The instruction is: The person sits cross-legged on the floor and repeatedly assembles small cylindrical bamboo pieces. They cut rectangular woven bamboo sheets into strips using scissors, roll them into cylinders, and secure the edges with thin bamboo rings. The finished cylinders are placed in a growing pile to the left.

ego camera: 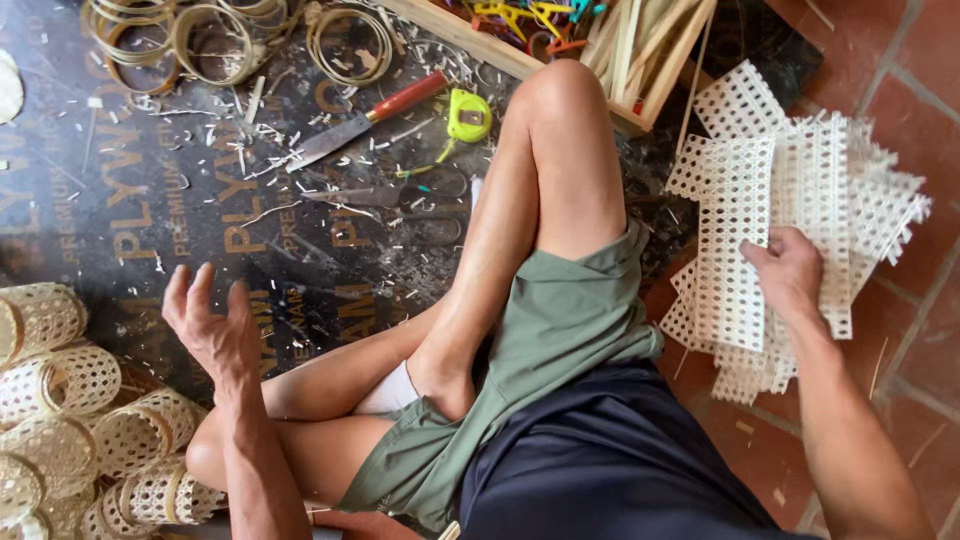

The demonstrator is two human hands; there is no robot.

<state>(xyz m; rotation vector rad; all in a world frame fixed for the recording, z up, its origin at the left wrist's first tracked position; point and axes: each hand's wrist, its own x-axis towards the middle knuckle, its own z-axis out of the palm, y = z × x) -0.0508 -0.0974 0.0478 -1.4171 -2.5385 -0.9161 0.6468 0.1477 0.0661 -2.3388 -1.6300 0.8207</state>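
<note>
Floor: terracotta tiles are lying under the person's right side, while a dark printed plywood sheet, littered with pale shavings, is covering the rest.
Thing in hand: a fanned stack of pale woven open-mesh cane strips is resting on the tiles beside the raised knee.
Right hand: fingers are gripping the stack near its middle edge.
Left hand: fingers are spread and released, hovering over the plywood, holding nothing.
Handling: the strips are looking light, springy and easily frayed; pinching several flat layers together near 1 long edge seems safest.
Nearby: round woven cane sleeves, a red-handled knife, dark scissors, a yellow tape measure.
</note>
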